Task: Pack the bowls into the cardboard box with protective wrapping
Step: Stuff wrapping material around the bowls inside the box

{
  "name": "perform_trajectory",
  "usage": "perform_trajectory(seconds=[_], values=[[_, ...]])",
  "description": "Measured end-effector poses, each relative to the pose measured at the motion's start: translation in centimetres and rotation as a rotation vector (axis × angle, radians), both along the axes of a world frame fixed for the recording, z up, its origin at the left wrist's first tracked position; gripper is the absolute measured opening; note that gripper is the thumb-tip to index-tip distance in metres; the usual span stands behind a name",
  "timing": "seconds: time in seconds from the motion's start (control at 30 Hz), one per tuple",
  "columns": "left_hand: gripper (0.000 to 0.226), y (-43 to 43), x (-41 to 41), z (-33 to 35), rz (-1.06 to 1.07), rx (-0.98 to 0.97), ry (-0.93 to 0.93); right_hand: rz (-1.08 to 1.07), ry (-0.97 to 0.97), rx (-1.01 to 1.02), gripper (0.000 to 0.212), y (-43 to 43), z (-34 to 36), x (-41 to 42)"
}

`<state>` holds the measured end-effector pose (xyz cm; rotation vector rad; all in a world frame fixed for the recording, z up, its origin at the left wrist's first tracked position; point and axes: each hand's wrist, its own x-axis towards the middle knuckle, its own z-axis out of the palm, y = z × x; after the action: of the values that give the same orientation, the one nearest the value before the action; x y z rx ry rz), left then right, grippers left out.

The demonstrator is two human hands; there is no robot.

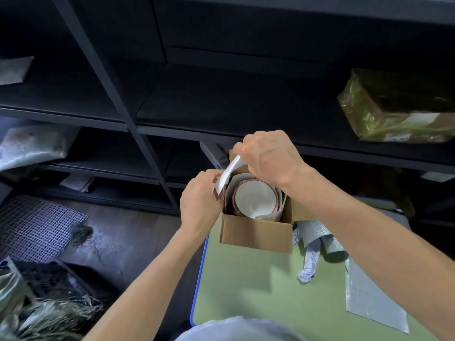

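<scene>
An open cardboard box (pixel 256 232) stands at the far edge of a green table (pixel 266 291). Inside it sits a white bowl with a reddish-brown rim (pixel 254 198), ringed by white wrapping sheet. A strip of that white wrapping (pixel 227 174) rises above the box's left rim, and both hands pinch it. My left hand (pixel 199 203) grips its lower end at the box's left wall. My right hand (pixel 267 156) holds its upper end over the back of the box. Any bowls below the top one are hidden.
Crumpled white paper (pixel 309 262) and rolled grey foam wrap (pixel 327 239) lie right of the box, with a flat grey foam sheet (pixel 369 299) nearer me. Dark metal shelving (pixel 128 114) stands behind; a taped parcel (pixel 398 109) rests on it at right. Mesh and straw lie on the floor at left.
</scene>
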<state>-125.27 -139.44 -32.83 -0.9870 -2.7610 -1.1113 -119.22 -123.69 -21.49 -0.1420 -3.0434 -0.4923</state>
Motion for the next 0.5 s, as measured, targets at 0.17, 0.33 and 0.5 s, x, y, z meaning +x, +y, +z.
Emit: perform_trajectory(seconds=[0.17,0.33,0.5], values=[[0.027,0.1,-0.4,0.2,-0.027,-0.021,-0.002,0.011,-0.022,-0.032,0.026,-0.5,-0.5,-0.2],[0.023,-0.4,0.3,0.2,-0.044,-0.09,0.058,-0.009,-0.036,-0.072,0.026,-0.4,-1.1,0.3],[0.03,-0.9,0.9,0.5,-0.048,-0.164,0.059,0.013,-0.015,-0.12,0.034,0.2,-1.3,0.4]])
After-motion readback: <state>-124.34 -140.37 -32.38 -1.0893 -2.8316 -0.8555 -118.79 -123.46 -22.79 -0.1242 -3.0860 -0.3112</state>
